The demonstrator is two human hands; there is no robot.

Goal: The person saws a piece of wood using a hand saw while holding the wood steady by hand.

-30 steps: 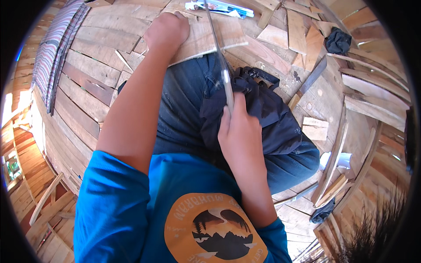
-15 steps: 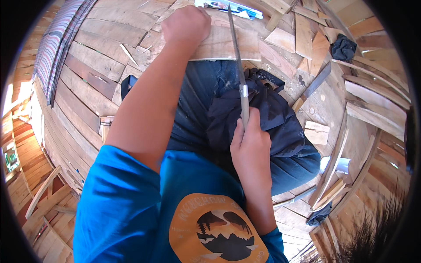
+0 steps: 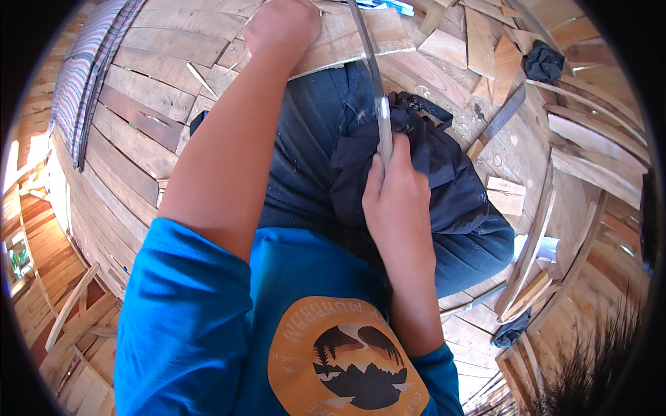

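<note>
A: Above the blue-trousered knee (image 3: 305,132), what?

B: Wooden board (image 3: 347,35), laid flat across the knee at the top of the view. Left hand (image 3: 281,28) pressed palm-down on the board's left part, fingers curled over its far edge.

A: And right of the knee?

B: Right hand (image 3: 399,201), just below a dark cloth bundle (image 3: 430,159), fingers wrapped tight around the grip of a long thin metal blade (image 3: 371,76). Blade running up from the fist to the board's top edge, crossing the board right of the left hand.

A: Different from half a second back?

B: Right hand drawn slightly lower and nearer the chest; blade steeper. Left hand unmoved on the board.

A: Around the knee?

B: Plank floor (image 3: 139,132), offcuts (image 3: 485,41) scattered to the upper right.
</note>
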